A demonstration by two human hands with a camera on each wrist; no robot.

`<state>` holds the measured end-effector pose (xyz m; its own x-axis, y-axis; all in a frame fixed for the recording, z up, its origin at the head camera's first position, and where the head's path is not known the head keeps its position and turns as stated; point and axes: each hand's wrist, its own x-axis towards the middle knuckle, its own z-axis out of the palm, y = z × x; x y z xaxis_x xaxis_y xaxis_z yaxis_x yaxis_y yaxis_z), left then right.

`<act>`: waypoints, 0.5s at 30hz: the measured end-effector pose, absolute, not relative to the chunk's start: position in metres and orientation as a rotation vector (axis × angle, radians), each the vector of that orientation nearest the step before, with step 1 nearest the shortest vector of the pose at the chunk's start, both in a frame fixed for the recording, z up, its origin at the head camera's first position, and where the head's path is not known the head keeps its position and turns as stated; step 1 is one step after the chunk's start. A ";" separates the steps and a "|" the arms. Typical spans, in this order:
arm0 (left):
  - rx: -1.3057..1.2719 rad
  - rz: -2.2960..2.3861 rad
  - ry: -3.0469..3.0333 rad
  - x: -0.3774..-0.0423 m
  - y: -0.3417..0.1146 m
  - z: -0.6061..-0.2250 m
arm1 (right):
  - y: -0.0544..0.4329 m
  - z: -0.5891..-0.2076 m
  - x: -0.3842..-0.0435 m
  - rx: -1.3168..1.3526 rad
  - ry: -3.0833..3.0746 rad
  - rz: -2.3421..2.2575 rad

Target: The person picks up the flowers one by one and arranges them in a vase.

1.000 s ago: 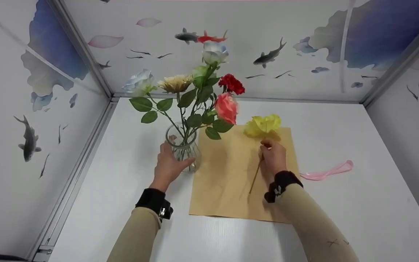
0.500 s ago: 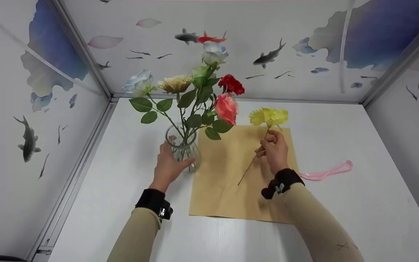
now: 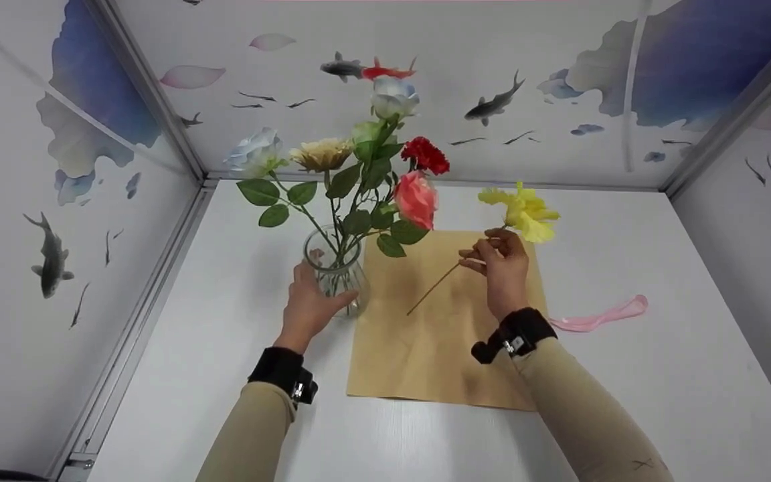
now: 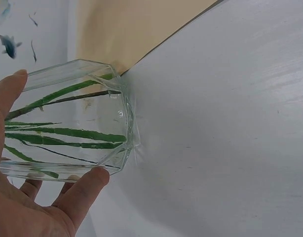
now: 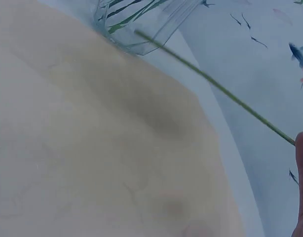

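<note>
My left hand (image 3: pixel 308 304) grips the clear glass vase (image 3: pixel 336 270) from its left side, thumb in front. Several flowers stand in the vase: pale blue roses (image 3: pixel 256 152), a tan bloom (image 3: pixel 322 154), a red carnation (image 3: pixel 427 154) and a coral rose (image 3: pixel 417 199). Green stems (image 4: pixel 77 136) show through the glass in the left wrist view. My right hand (image 3: pixel 507 278) pinches a yellow flower (image 3: pixel 529 214) just below its head, above the brown paper. Its bare stem (image 5: pixel 215 84) slants down-left; in the right wrist view its tip overlaps the vase's base.
A sheet of brown kraft paper (image 3: pixel 412 355) lies on the white table (image 3: pixel 633 395), right of the vase. A pink ribbon (image 3: pixel 603 316) lies beside its right edge. Walls printed with fish (image 3: pixel 494 100) enclose the table at the back and sides.
My right hand has raised the yellow flower off the paper and tilted it, its head moving right and up and its stem tip swinging left toward the vase. My left hand stays on the vase.
</note>
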<state>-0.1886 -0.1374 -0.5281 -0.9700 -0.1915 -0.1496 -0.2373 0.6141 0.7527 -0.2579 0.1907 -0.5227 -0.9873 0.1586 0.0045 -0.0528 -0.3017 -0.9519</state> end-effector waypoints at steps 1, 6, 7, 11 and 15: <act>-0.368 1.308 2.772 -0.189 -0.137 -0.528 | 0.190 -0.522 -0.257 -0.113 -1.758 2.422; -0.366 1.313 2.771 -0.188 -0.137 -0.528 | 0.188 -0.514 -0.254 -0.033 -1.703 2.388; -0.368 1.314 2.772 -0.188 -0.137 -0.528 | 0.188 -0.512 -0.253 -0.012 -1.698 2.378; -0.370 1.307 2.783 -0.189 -0.137 -0.528 | 0.186 -0.501 -0.250 0.105 -1.708 2.307; -0.372 1.292 2.788 -0.189 -0.137 -0.528 | 0.183 -0.488 -0.246 0.243 -1.713 2.225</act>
<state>-0.1892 -0.1374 -0.5285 -0.9701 -0.1970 -0.1420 -0.2357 0.6226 0.7462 -0.2456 0.1826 -0.4879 -0.9336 0.1490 0.3259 -0.3532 -0.2286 -0.9072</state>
